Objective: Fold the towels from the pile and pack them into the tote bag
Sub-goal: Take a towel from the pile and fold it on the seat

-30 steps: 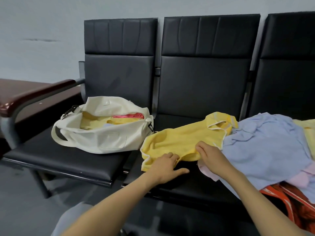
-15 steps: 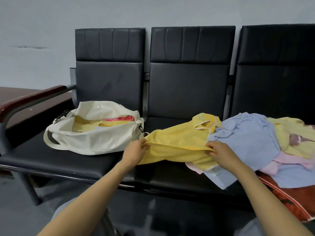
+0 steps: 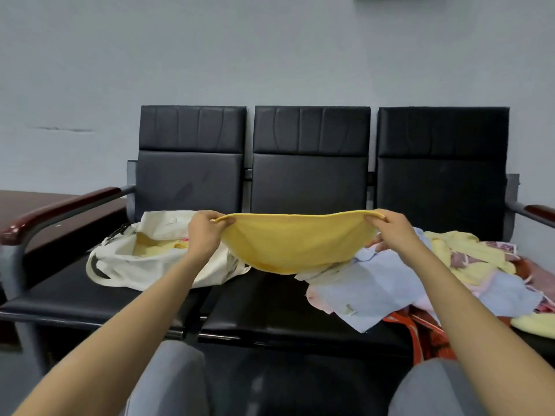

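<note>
Three black padded seats (image 3: 309,304) stand in a row by a grey wall. At the middle of the frame, the left hand (image 3: 204,234) and right hand (image 3: 393,232) each pinch a top corner of a soft yellow towel (image 3: 295,244), holding it up. A cream cloth tote bag (image 3: 150,265) sits at the left, and the pile of towels (image 3: 420,274) lies at the right.

Likely a waiting room or office lobby. Beyond the hands (image 3: 205,235) stands a joined row of three black padded leatherette chairs (image 3: 310,181) with glossy reddish-brown wooden armrests (image 3: 60,210), against a plain pale grey wall (image 3: 270,55). Far left of the hands is a dark brown wooden desk (image 3: 24,202).
</note>
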{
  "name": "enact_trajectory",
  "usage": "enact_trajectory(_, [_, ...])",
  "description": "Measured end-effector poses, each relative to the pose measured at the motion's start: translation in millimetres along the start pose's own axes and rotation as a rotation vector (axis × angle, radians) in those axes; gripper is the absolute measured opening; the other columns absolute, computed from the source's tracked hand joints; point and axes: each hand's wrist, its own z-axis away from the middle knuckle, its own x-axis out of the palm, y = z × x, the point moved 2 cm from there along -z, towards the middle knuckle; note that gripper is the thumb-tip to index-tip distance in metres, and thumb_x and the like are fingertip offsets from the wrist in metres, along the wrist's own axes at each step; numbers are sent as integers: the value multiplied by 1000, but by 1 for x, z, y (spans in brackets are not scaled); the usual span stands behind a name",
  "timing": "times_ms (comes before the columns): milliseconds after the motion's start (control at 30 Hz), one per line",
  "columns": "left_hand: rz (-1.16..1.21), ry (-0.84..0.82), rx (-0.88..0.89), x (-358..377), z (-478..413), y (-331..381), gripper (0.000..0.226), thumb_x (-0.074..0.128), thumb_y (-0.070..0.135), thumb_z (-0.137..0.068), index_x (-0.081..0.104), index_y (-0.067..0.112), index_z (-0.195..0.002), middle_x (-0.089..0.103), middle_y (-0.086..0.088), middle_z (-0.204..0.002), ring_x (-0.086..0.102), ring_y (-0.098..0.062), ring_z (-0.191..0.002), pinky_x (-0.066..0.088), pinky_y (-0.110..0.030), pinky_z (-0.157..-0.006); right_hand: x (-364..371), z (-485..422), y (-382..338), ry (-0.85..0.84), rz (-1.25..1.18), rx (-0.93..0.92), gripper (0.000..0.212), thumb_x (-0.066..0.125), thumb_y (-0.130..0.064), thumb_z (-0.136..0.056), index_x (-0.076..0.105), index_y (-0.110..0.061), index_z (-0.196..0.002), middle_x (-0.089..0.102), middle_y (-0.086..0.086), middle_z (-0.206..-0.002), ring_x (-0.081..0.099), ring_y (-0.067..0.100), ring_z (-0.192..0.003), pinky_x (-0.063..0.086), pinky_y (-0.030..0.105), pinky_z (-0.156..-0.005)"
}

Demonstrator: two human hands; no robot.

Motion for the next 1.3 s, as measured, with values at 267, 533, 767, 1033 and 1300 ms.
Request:
enact_trajectory(267, [389,141,-115,-25,-12,44,20,57,28,-95,47,14,-84,53,-13,-86,55,-23,-57,47,-22,-42,-16,22,-83,14,-367,-142,16,52,-28,-98,56,-15,-107,62,5,-95,71,18,-60,57,25,-51])
enact_trajectory(533, [656,13,-166,-31,-55,85,12,64,18,-92,61,13,-82,57,-6,-71,61,-7,-44,55,-19,-50,-30,-8,-116,99,-324,-233,20,52,-33,-98,56,-14,-99,65,7,-84,68,16,-52,56,25,-51])
enact_trajectory(767, [111,-453,-516,31,-104,9,19,68,12,-88,54,0,-86,50,-9,-71,53,-13,-38,46,-21,-38,-8,-89,-35,-14,-33,151,33,42,-33,-102,48,-13,-126,64,15,-104,71,23,-60,59,32,-55])
enact_trajectory(1033, [305,-222,-274,112,-192,12,25,52,19,-80,57,-5,-87,53,-7,-78,48,-16,-64,42,-21,-53,17,-205,-3,-40,-168,142,36,39,-29,-104,55,-8,-127,60,11,-127,60,22,-104,48,38,-96])
enact_trajectory(1300, [974,-132,4,77,-213,78,16,45,3,-94,58,11,-90,65,-8,-96,64,-17,-91,51,-29,-90,2,-171,-81,183,-411,-354,25,40,-24,-104,64,-29,-98,67,-10,-96,65,-1,-89,50,18,-85])
